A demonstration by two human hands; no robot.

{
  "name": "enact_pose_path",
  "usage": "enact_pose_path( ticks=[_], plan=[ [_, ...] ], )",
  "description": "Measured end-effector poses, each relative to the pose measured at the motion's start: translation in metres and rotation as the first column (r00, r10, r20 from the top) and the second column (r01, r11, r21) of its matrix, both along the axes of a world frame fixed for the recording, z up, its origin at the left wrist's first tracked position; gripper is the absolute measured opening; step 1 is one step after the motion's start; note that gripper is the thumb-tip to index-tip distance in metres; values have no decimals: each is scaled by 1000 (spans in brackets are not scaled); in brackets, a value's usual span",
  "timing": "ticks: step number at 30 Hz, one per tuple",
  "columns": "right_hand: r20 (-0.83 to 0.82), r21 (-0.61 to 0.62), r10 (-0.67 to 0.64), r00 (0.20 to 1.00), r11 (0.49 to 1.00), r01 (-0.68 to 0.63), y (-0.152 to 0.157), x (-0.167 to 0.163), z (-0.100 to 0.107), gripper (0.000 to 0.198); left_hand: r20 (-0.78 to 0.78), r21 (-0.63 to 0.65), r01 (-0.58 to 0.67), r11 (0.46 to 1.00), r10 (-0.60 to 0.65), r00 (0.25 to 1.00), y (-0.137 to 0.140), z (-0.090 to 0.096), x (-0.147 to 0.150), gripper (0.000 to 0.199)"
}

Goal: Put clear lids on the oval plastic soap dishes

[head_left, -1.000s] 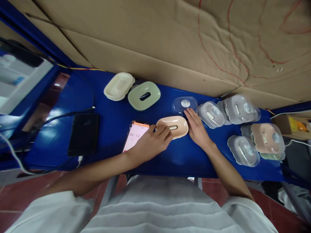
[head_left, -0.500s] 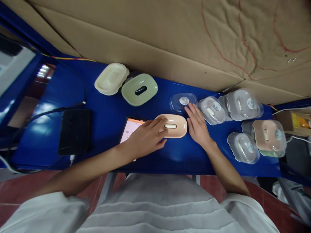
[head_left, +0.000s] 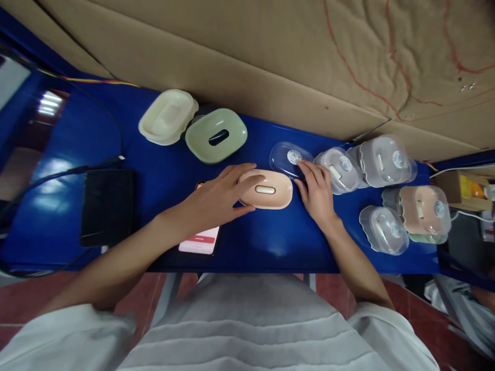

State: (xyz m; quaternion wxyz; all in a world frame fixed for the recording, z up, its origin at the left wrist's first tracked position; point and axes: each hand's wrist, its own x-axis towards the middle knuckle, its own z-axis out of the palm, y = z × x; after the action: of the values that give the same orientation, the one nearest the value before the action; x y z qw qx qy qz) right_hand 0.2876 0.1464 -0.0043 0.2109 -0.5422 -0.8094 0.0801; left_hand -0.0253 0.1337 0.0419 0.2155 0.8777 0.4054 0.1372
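A peach soap dish [head_left: 281, 195] with a cream strip in its middle slot sits on the blue table in front of me. My left hand [head_left: 235, 189] grips its left end, fingers over the far side and thumb at the near side. Just behind the dish lies a clear plastic lid [head_left: 281, 157] with a round white sticker. My right hand [head_left: 317, 188] is closed on the lid's right end, fingertips on top and thumb at the near edge. A phone [head_left: 201, 242] with a pink screen lies partly hidden under my left forearm.
A green dish [head_left: 232, 139] and stacked cream dishes [head_left: 166, 116] stand at the back left. Several lidded grey boxes [head_left: 381, 165] and a lidded peach box [head_left: 421, 208] are on the right. A black device [head_left: 106, 208] with cables lies left. Brown cardboard [head_left: 232, 41] lines the back.
My left hand has moved from over the dish to around its left end, spreading its thumb. My right fingers have come onto the clear lid. The view has shifted slightly.
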Motion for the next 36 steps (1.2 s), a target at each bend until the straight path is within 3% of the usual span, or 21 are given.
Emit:
enact_pose_path(
  ticks=[7,11,14,19,26,32,36],
  plan=[
    [-52,-39,5,999,999,-7,1,4,-6,51,18,-14,0,1000,0,1000,4,-4,-3,72],
    [-153,-56,-30,988,998,22,-4,3,6,50,62,-81,-53,995,58,996,5,-6,-3,80],
    [-184,-72,51,982,995,-65,-17,-5,18,51,163,-106,-87,991,104,981,8,-7,-1,87],
    [-47,-5,258,965,966,-258,-38,-21,17,59,195,-106,-101,989,120,973,11,-10,-1,87],
    [204,141,234,951,954,-266,-44,-27,6,95,140,-39,-89,995,94,986,11,-20,-3,78],
    [184,136,203,962,964,-229,-46,-28,0,79,126,-30,-77,997,80,989,12,-22,-4,75],
    [215,69,261,941,957,-282,-35,-17,17,65,129,-36,-80,996,84,988,14,-21,-3,75]
  ],
)
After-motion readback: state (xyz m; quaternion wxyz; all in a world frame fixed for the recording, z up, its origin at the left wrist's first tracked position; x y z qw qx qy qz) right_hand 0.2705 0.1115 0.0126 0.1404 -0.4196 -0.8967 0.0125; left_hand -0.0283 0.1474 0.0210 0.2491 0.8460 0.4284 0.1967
